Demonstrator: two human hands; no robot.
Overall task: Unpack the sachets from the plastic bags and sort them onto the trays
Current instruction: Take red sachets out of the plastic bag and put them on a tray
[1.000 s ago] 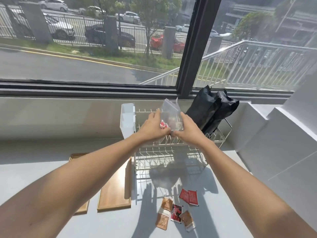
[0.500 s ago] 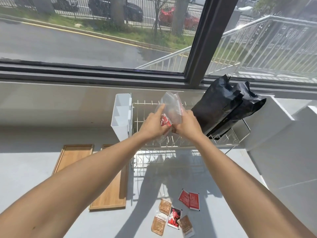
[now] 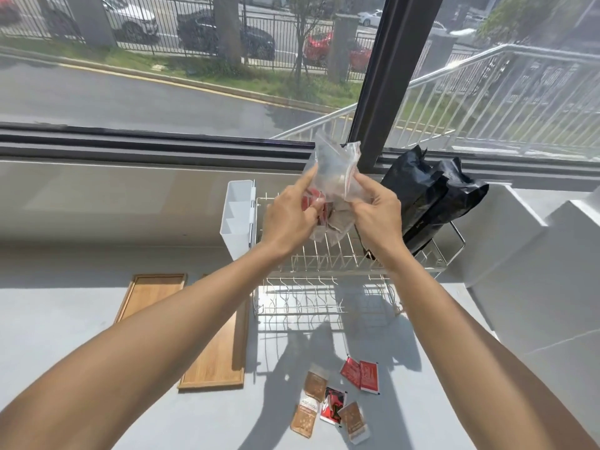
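worktop (image 3: 97,352): grey, carrying everything; I'm watching from the head view, sun coming in from the far edge.
rack (image 3: 328,287): wire dish rack sitting at the far edge, white caddy (image 3: 238,216) hanging on its left end, probably just storage here.
black bags (image 3: 431,196): leaning in the rack's right end, apparently waiting their turn.
trays (image 3: 214,352): two wooden ones lying left of the rack, both bare where visible, so sorting is not yet started, I'm guessing.
plastic bag (image 3: 337,177): clear zip bag being held up above the rack, mouth up, red and pale sachets showing inside.
left hand (image 3: 289,219): gripping the bag's left side, forefinger stretching up along it, looks like it's bracing the mouth.
right hand (image 3: 376,216): pinching the bag's right side near the red zip strip, likely for pulling it open.
loose sachets (image 3: 337,401): red and brown ones lying near the front edge, off the trays.
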